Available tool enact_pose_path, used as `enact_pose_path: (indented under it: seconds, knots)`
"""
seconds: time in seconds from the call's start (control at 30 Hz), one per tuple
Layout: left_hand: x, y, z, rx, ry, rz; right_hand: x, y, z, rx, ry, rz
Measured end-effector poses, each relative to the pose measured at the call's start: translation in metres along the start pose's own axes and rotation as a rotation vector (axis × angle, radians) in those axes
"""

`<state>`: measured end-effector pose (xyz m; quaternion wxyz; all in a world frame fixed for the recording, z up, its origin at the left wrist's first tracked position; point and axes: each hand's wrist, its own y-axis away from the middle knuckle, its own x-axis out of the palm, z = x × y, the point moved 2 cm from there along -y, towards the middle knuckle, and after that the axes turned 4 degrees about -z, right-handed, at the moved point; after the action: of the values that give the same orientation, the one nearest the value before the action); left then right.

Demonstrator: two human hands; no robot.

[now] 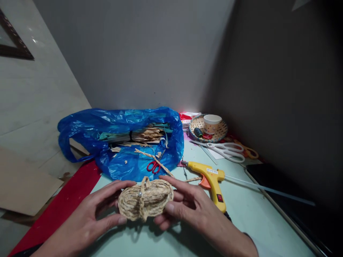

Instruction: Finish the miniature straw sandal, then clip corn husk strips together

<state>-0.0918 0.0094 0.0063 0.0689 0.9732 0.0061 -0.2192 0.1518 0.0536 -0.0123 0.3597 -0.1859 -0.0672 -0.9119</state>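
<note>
Toward the bench's near edge, fingers of left hand and right hand gripped the straw coil by both ends; it looked light, springy, best held there

You have one view, from your head: it looks forward and down over the counter, close above your left hand and right hand, facing the far edge and the grey wall behind.
</note>
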Motion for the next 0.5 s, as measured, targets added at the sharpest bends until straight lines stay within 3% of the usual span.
enact_pose_path:
  seconds: [0.3,0.5]
  knots:
    - [0.008,0.001,0.008,-0.061,0.258,0.045,-0.003,-0.003,-0.008,0.056,-0.135,-0.059]
    - [0.013,0.01,0.007,-0.006,0.312,-0.081,0.0,-0.003,-0.006,0.04,-0.188,-0.001]
